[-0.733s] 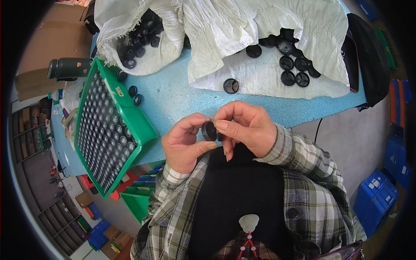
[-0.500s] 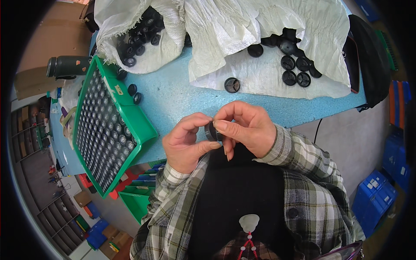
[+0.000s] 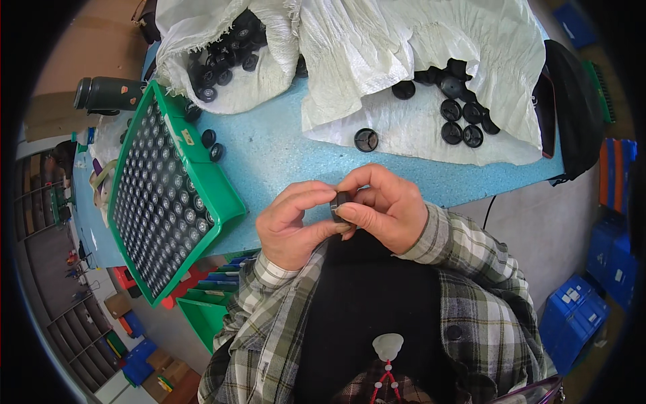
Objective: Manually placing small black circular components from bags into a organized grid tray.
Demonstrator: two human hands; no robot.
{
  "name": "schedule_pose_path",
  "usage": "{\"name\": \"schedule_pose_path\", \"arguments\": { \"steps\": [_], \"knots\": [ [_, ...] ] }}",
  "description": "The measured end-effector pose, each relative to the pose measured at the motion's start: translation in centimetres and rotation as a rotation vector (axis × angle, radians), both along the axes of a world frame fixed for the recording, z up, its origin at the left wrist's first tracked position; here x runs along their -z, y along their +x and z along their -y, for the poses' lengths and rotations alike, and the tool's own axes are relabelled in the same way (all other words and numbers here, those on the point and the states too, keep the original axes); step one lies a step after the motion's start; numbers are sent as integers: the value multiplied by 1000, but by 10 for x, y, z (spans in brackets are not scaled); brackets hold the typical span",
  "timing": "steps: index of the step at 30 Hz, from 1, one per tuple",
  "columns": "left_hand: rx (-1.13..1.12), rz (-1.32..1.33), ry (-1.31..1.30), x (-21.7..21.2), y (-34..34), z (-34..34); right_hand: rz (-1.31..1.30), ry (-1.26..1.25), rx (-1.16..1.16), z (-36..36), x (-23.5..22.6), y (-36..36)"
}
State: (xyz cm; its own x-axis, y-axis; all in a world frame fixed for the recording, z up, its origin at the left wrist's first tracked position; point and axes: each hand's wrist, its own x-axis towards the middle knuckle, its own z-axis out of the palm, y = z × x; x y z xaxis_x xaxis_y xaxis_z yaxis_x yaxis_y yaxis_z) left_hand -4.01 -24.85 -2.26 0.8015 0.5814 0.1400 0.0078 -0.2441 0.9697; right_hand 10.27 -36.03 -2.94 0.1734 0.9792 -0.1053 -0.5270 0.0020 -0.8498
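Observation:
Between both hands, just in front of my body, is a small round black plastic part [image 3: 338, 207], seen nearly edge-on. My left hand [image 3: 294, 221] pinches its left side with thumb and fingers. My right hand [image 3: 389, 210] grips the other side, thumb laid across it; the fingers cover much of the part. Beyond my hands, a single black round cap [image 3: 366, 140] lies at the edge of a white woven sack [image 3: 420, 131]. Several similar black caps [image 3: 451, 132] lie on that sack further right.
To the left a green tray [image 3: 225, 217] holds rows of black round parts, and two loose ones [image 3: 216, 153] sit beside it on the blue table [image 3: 262, 148]. Another open white sack [image 3: 249, 94] spills black parts. A dark flask [image 3: 111, 94] lies behind the tray.
The two hands have closed in around the black part, my right thumb now lying over it. The part has turned slightly. The whole view has shifted a little.

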Motion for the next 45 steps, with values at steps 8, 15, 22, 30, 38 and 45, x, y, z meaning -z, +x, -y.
{"name": "schedule_pose_path", "arguments": {
  "steps": [8, 15, 22, 30, 38, 45],
  "knots": [
    [-56, -24, 166, -7, 3, 0, -94, 74, 0, -2, 10, -3],
    [-62, -3, 273, -10, 2, -2, -125, 107, 22, -4, 11, -6],
    [49, 35, 412, -12, 0, -9, -56, 119, -4, -4, 16, -4],
    [-12, -103, 146, -19, 11, 3, -261, 60, -21, 1, 33, -5],
    [-93, -16, 28, -11, -8, -13, -265, 45, -121, -22, 37, -15],
    [-325, -96, 367, -59, -72, -38, 30, -91, -86, -34, 19, -25]
  ]
}}
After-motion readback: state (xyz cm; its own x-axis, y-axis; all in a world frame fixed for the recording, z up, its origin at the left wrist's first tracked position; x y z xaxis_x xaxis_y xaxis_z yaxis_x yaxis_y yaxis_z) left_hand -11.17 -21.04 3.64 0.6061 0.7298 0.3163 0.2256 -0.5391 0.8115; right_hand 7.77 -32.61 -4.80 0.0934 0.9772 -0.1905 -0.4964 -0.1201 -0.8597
